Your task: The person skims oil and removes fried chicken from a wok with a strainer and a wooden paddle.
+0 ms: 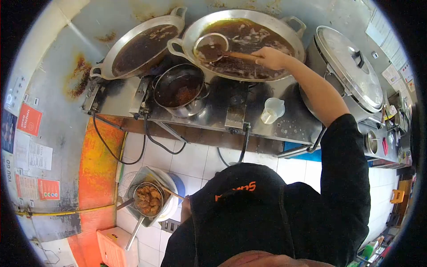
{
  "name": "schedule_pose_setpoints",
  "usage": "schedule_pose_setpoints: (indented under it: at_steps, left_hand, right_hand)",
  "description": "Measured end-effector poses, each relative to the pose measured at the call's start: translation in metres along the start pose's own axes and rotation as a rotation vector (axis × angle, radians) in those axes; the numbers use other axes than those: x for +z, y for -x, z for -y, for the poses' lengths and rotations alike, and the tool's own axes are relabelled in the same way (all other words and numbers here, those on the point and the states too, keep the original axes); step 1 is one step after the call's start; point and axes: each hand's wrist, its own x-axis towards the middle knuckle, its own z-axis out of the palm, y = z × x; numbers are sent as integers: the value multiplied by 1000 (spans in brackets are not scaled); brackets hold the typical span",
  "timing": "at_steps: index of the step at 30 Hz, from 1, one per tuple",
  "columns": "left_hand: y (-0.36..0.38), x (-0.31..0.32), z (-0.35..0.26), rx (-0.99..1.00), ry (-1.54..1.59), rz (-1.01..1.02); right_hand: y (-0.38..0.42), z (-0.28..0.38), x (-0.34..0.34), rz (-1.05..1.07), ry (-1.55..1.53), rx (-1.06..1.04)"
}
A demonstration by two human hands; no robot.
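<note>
My right hand point(272, 58) grips the wooden handle of a round strainer point(211, 47). The strainer's bowl is in the brown oil of the large wok point(188, 31), on its left side, where foam and pale bits float. Down at the lower left, my left hand point(185, 209) is closed on the thin wooden handle of another strainer point(162, 192), partly hidden by my body. Golden-brown fried pieces point(148, 200) fill that strainer, which sits over a lined bucket point(171, 210). A long metal handle point(134, 233) sticks out below it.
A second oil-filled wok point(106, 62) stands to the left, with a metal pot point(184, 109) in front. A plastic jug point(272, 111) rests on the stove edge. The big lidded pot point(349, 62) is at right. Hoses point(144, 142) hang below; an orange crate point(116, 247) stands on the floor.
</note>
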Motion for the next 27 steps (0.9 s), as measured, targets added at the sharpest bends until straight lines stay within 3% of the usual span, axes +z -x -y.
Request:
schedule_pose_setpoints:
  at_steps: [10,14,20,22,24,26,27]
  left_hand:
    - [-7,5,2,-341,467,17]
    - [-8,6,-1,-491,669,11]
    - [-9,11,-1,-718,1066,-20]
    - [12,-3,-38,-722,991,-121]
    - [14,-14,-48,-822,1019,-75]
    - [42,-33,-72,-587,966,-94]
    - [42,-38,-78,-599,984,-104]
  right_hand:
    - [18,5,-1,-139,8,-109]
    - [29,20,-4,-111,-4,-43]
    - [37,38,0,-57,-328,11]
    - [42,59,-5,-59,-429,81]
    - [40,79,-7,-78,-396,26]
    - [41,105,-8,-182,-442,-18]
    - [40,120,-9,-202,-420,6]
